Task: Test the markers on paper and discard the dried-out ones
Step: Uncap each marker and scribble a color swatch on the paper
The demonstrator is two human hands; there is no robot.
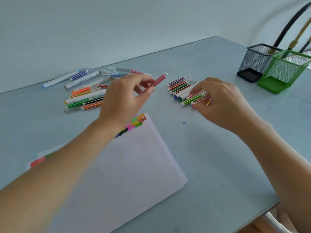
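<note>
Our forearms fill the near foreground, reaching out over the grey-blue table [210, 165], whose near right edge runs close beside our right elbow. Next in size, the white paper [127, 174] lies under our left arm, its far edge already crowded with colour swatches [136, 122]. Beyond it sits the loose heap of markers [85, 93] at far left, and the tidier row of markers [183, 88] at right. Our left hand [121, 98] pinches a red marker [159, 80] aloft, pointing up and right; our right hand [218, 105] curls over the near end of the row, apparently gripping a pink-tipped marker [193, 105], though blur leaves this unsure. We judge sorting is midway: the red one awaits uncapping and a stroke on the bare paper below the swatches. Open table lies right of the sheet; the black mesh holder [255, 63] and green mesh holder [282, 71] stand well apart at far right.
</note>
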